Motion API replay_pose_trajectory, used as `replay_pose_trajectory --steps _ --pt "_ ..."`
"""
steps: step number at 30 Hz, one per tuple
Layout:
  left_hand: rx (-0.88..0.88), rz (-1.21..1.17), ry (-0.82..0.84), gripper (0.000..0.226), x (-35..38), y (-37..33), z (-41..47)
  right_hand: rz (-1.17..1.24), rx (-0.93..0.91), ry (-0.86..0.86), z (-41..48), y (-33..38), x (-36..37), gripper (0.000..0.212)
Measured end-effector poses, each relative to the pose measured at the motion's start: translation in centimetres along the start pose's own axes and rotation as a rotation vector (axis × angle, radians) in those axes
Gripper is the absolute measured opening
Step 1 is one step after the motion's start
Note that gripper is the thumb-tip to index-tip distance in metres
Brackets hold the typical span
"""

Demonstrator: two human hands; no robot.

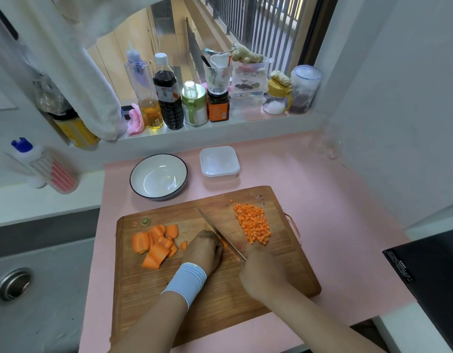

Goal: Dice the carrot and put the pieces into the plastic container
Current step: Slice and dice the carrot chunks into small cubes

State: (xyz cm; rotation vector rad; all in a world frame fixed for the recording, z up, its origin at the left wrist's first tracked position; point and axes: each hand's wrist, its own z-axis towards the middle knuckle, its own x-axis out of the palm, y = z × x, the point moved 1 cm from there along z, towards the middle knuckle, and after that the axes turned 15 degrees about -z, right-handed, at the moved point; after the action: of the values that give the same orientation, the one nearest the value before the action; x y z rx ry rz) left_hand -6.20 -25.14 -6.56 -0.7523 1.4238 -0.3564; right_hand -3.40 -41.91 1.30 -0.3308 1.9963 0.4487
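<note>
On the cutting board, left grip pinches the carrot strip and right grip clasps the knife. The blade hugs the knuckles, so a slip could nick them. The plastic container sits empty beyond.

Soft daylight comes in through the window at the top and lights the counter evenly; nothing is dim. The left hand and right hand throw only faint, diffuse shadows on the cutting board. A pale glare sits inside the bowl, and the knife blade has a dull sheen. The carrot reads a saturated orange. Wide-angle distortion bends the sill and the counter lines toward the edges. The hanging cloth and blue-capped bottle at the left are blurred, and the whole picture is slightly soft.
</note>
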Motion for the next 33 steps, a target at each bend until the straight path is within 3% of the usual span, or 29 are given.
replay_pose_trajectory --steps 5,16,33 --pt "-0.006 -0.038 -0.028 0.017 0.2 0.3 -0.4 0.08 0.001 0.059 1.1 -0.2 0.1 0.006" --pt "0.008 -0.049 -0.097 0.014 0.3 -0.2 -1.1 0.118 0.013 0.045 2.4 0.4 0.1 0.02" --pt "0.004 -0.05 -0.091 0.013 0.7 0.3 -1.0 0.051 0.023 0.04 0.8 0.2 0.7 0.021"
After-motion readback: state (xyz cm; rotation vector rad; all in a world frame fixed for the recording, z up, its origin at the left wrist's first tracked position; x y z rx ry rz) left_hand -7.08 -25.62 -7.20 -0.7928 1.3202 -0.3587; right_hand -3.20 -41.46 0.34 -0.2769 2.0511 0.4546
